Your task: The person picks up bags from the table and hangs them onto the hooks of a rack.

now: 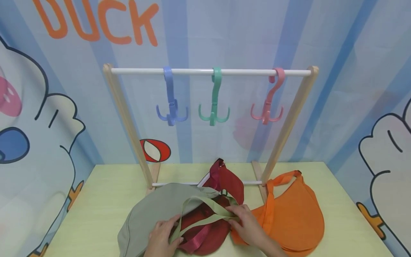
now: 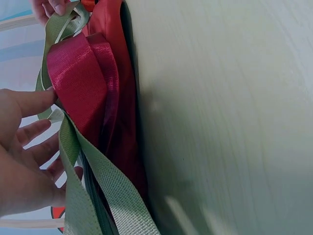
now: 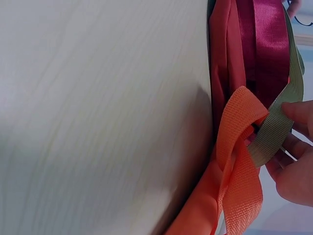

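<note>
A grey-green bag (image 1: 154, 207) lies on the table, its light green strap (image 1: 208, 220) raised in a loop. My left hand (image 1: 163, 235) pinches the strap's left end between thumb and fingers. Near the strap's right end, my right hand (image 1: 247, 225) grips the webbing, thumb in front and fingers behind in the right wrist view. Through the loop shows a dark red bag (image 1: 231, 184), partly covered by the grey-green one; its shiny crimson strap (image 2: 78, 81) hangs beside my left thumb. An orange bag (image 1: 298, 217) lies to the right, its strap (image 3: 239, 122) close to my right hand.
Behind the bags stands a rack with wooden legs (image 1: 290, 125) and a white rail (image 1: 138, 71). From the rail hang a blue hook (image 1: 172, 107), a green hook (image 1: 214, 107) and a pink hook (image 1: 266, 107), all without bags. A printed curtain (image 1: 205, 32) backs the pale table (image 1: 86, 214).
</note>
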The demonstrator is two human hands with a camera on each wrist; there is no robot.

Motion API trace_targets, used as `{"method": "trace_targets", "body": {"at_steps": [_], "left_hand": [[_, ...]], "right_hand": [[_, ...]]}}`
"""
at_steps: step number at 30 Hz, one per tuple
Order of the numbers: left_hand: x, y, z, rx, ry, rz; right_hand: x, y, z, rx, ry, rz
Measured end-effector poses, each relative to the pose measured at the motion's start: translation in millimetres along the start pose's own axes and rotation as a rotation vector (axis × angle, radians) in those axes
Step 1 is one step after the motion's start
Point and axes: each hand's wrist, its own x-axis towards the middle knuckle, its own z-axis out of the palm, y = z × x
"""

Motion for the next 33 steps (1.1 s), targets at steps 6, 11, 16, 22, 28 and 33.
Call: {"method": "trace_targets", "body": {"at_steps": [6,11,16,22,28,33], "left_hand": [[-1.2,0.1,0.4,-0.009,0.012,0.008],[-1.5,0.1,1.0,-0.018,0.016,-0.003],[-0.3,-0.9,0.8,-0.023,0.004,0.011],[1.8,-1.9,-1.0,-0.094,-0.045,0.026],[0.5,-1.1,0.0,-0.103,-0.037,0.023],[-0.5,1.4,2.2,-0.115,-0.029,0.005]], "right_hand": [[0.7,-0.8,1.0,0.002,0.019,-0.008],[1.6,-2.0,0.2,0.016,0.012,-0.005],[2.1,-3.5,-1.4,0.021,0.002,-0.007],[2.4,-5.3,-4.0,0.051,-0.011,-0.02],[2.3,-5.8,-6.3,0.088,-0.024,-0.079],[2.9,-6.0,-8.2,0.09,-0.018,-0.144]]}}
